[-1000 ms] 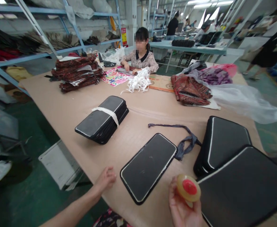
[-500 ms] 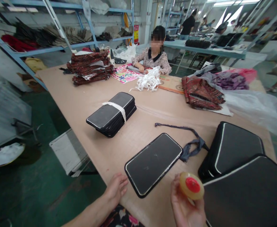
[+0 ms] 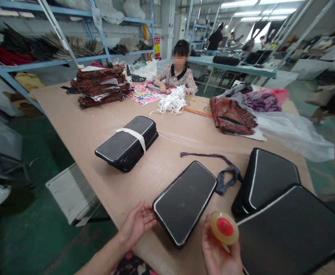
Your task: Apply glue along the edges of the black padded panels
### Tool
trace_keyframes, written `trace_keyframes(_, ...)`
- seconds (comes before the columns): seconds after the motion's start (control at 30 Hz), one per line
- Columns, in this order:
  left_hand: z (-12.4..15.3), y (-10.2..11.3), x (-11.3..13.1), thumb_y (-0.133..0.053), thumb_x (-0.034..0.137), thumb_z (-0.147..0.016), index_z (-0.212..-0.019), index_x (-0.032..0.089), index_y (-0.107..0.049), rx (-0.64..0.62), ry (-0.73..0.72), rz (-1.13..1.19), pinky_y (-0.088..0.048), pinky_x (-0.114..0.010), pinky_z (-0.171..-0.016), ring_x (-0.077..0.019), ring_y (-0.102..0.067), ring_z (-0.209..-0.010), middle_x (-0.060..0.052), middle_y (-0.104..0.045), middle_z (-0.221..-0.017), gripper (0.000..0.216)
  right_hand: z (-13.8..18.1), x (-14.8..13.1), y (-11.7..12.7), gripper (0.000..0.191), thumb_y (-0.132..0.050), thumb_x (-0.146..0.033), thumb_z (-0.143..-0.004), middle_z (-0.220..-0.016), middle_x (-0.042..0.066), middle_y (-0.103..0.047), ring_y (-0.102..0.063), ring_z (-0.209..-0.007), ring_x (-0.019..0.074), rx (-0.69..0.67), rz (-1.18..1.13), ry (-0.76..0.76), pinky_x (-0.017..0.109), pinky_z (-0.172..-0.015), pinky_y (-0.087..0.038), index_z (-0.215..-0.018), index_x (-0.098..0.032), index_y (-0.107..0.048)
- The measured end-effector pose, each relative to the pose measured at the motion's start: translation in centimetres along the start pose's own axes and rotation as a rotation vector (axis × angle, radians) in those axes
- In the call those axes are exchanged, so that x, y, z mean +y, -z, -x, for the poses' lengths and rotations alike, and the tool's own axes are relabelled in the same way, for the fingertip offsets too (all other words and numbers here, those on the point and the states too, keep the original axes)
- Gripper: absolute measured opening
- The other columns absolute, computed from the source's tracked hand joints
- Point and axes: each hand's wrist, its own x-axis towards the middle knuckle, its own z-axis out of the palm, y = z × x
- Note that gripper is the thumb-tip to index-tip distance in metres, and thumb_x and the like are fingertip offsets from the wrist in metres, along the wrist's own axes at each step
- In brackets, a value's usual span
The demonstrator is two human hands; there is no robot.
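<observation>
A black rounded rectangular panel (image 3: 186, 202) with a pale line round its border lies in front of me on the table. My left hand (image 3: 137, 223) is at its left edge, fingers stretched out and fingertips against or just under the rim; I cannot tell which. My right hand (image 3: 220, 250) holds a yellowish, translucent disc (image 3: 224, 227) with a red centre, which looks like a roll of tape. That hand is palm up, close to the panel's right side. A dark cloth strip (image 3: 227, 177) lies in a loop by the panel's far right corner.
Stacked black panels (image 3: 274, 179) stand at right, with a larger panel (image 3: 293, 233) nearer me. A bundle of panels (image 3: 127, 141) tied with white band sits left. Patterned fabric piles (image 3: 101, 86), white strips (image 3: 173, 100) and a seated person (image 3: 179, 74) are across the brown table (image 3: 78, 122).
My view has shifted a little to the right. The left hand has come up against the panel's edge, and the panel has turned slightly. The right hand still holds the disc.
</observation>
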Motion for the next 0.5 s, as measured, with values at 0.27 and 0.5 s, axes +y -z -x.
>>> trace_keyframes(0.27, -5.4, -2.7, 4.3, -0.062, 0.034, -0.072, -0.093, 0.014, -0.062, -0.388, 0.256, -0.420, -0.043, -0.028, -0.077, -0.0172, -0.061, -0.078, -0.005, -0.066, -0.082, 0.029, -0.4, 0.1, 0.5, 0.034, -0.061, -0.041, -0.075, -0.106, 0.003, -0.062, -0.060, -0.091, 0.0233, -0.088, 0.022, 0.071, 0.036, -0.067, -0.055, -0.106, -0.027, -0.059)
trace_keyframes(0.5, -11.1, -6.8, 5.4, -0.071, 0.021, -0.062, -0.095, 0.014, -0.063, -0.552, 0.378, -0.644, -0.045, -0.032, -0.081, -0.0199, -0.063, -0.082, -0.007, -0.069, -0.088, 0.035, 1.3, -0.4, 0.1, 0.030, -0.069, -0.042, -0.069, -0.087, 0.001, -0.067, -0.062, -0.081, 0.0179, -0.185, 0.101, 0.151, 0.029, -0.065, -0.054, -0.094, -0.028, -0.064)
